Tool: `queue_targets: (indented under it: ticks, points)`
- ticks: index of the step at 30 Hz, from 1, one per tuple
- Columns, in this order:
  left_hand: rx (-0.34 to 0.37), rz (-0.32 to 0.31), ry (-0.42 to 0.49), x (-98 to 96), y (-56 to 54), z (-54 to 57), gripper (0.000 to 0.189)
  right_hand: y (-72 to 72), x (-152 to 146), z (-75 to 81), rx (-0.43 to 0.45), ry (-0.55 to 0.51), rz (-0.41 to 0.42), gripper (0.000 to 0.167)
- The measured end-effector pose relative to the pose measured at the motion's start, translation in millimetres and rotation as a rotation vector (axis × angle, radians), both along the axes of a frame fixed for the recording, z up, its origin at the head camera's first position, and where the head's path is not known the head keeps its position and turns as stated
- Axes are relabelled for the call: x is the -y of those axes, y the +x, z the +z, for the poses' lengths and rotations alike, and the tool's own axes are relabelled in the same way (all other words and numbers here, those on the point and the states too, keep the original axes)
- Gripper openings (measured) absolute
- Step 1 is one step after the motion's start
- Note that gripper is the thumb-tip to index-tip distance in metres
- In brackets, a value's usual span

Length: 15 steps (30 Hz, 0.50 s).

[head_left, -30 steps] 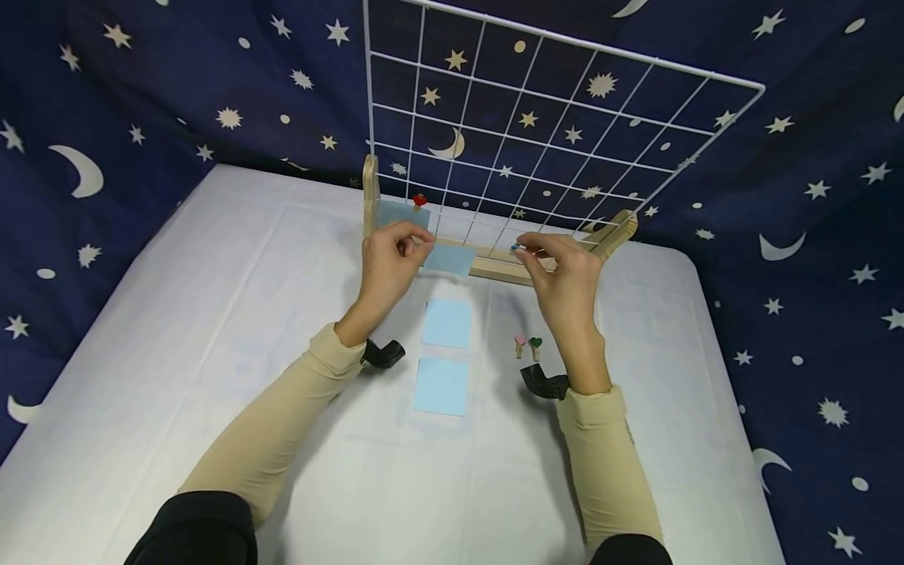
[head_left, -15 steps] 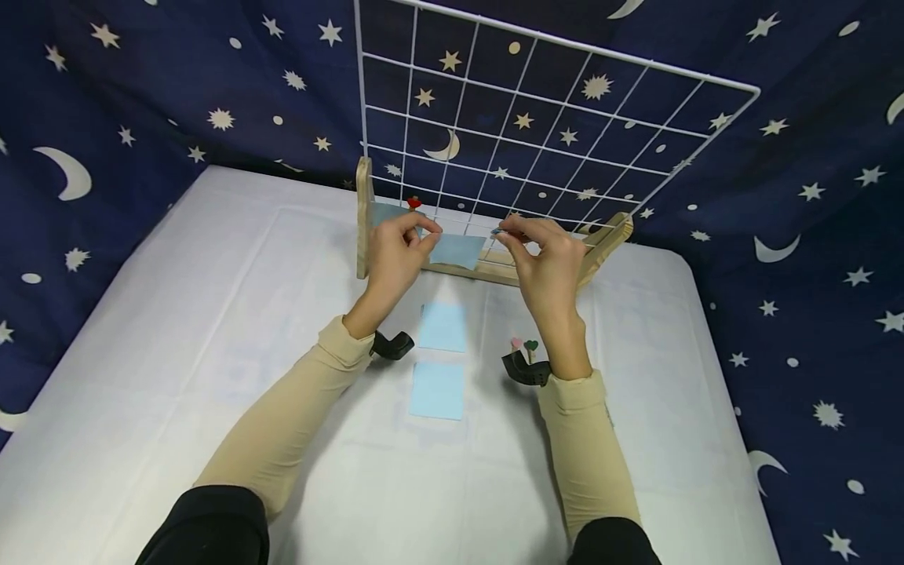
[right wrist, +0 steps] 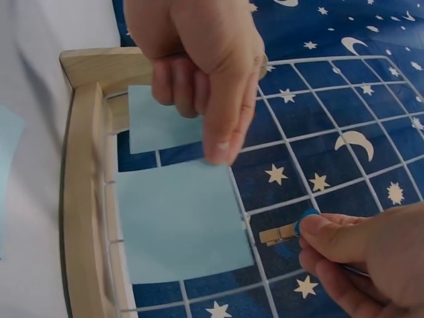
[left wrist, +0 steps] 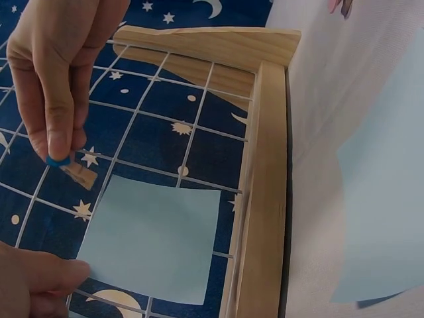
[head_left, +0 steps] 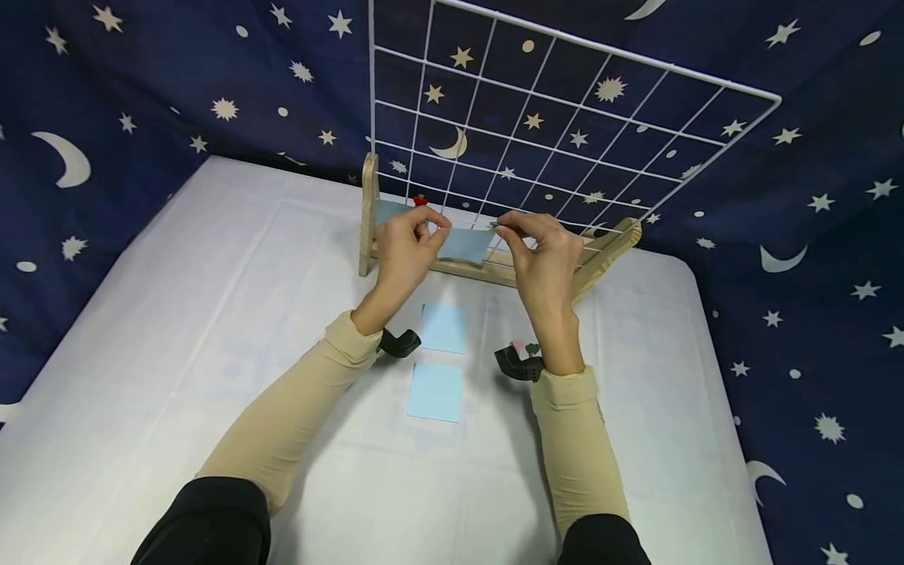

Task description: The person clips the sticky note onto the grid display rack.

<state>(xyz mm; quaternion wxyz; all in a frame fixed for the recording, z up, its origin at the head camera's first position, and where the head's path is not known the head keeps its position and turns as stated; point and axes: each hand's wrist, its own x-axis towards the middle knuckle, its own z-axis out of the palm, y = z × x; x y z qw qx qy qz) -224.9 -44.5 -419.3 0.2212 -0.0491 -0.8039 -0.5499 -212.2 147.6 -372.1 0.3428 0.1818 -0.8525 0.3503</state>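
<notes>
A light blue square of paper (head_left: pixel 466 246) is held up against the white wire grid (right wrist: pixel 285 139) by its upper left corner, which my left hand (head_left: pixel 408 245) pinches between thumb and forefinger. My right hand (head_left: pixel 547 263) pinches a small wooden clothespin (right wrist: pixel 281 234) by its blue top. In the right wrist view the clothespin's wooden end lies just beside the paper's edge, apart from it. Left of my left hand, another blue paper (right wrist: pixel 156 119) hangs on the grid, partly hidden, with a red-topped clothespin (head_left: pixel 420 201) at its upper edge.
Two more blue papers, a farther one (head_left: pixel 443 328) and a nearer one (head_left: pixel 434 392), lie on the white table (head_left: pixel 339 471). Pink-topped (head_left: pixel 518 344) and green-topped (head_left: pixel 533 349) clothespins sit partly behind the right wrist camera. A wooden stand (head_left: pixel 369 220) supports the grid.
My left hand has carried the paper up and slightly right against the grid. The right hand has moved left and up, bringing the blue-topped clothespin near the paper's upper right corner.
</notes>
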Motion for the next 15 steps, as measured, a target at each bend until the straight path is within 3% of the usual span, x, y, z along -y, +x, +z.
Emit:
queue_targets:
  ticks: [9, 15]
  points:
    - [-0.054, -0.01, 0.001, 1.3, -2.6, -2.4, 0.003, -3.3, 7.0, -6.8, 0.058, -0.009, -0.05, 0.008]
    - [-0.059, -0.014, 0.004, 3.8, -4.1, -4.1, 0.004, -7.2, 10.0, -9.3, 0.083, -0.006, -0.029, 0.009]
